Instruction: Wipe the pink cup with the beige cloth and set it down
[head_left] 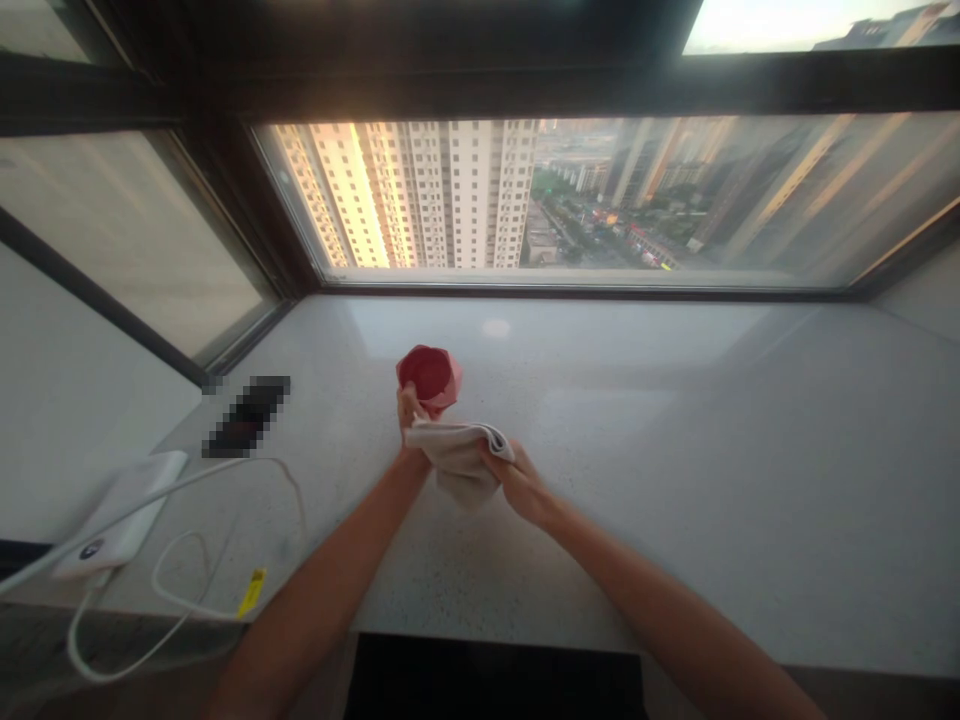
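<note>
- pink faceted cup (429, 378), dark red inside, is held in the air with its mouth up and tipped toward the camera, above the speckled stone countertop (637, 400).
- left hand (411, 428): its fingers (407, 406) are closed around the lower side of the cup, leaving the rim and inside uncovered.
- right hand (519, 482): its fingers (501, 455) are narrowly pinched on the rolled top edge of a folded off-white cloth (457, 462), whose lower part hangs loose.
- the cloth lies just under the cup, between the two hands, and seems to touch its lower side near the left fingers; the exact contact is hidden.
- the hold looks sound: a low grip steadies the cup without covering its opening, while the gathered fold keeps the cloth from trailing. keeping the left fingers low and the fold tight would preserve that control.
- the cup sits just above the left fingertips and well beyond the right fingers, with the cloth between.
- nearby on the countertop are a white power bank (120, 515), a white cable (172, 590) with a yellow tag (251, 592), and a pixelated dark object (247, 416).
- beyond the window (600, 200) stand high-rise apartment towers (412, 195).
</note>
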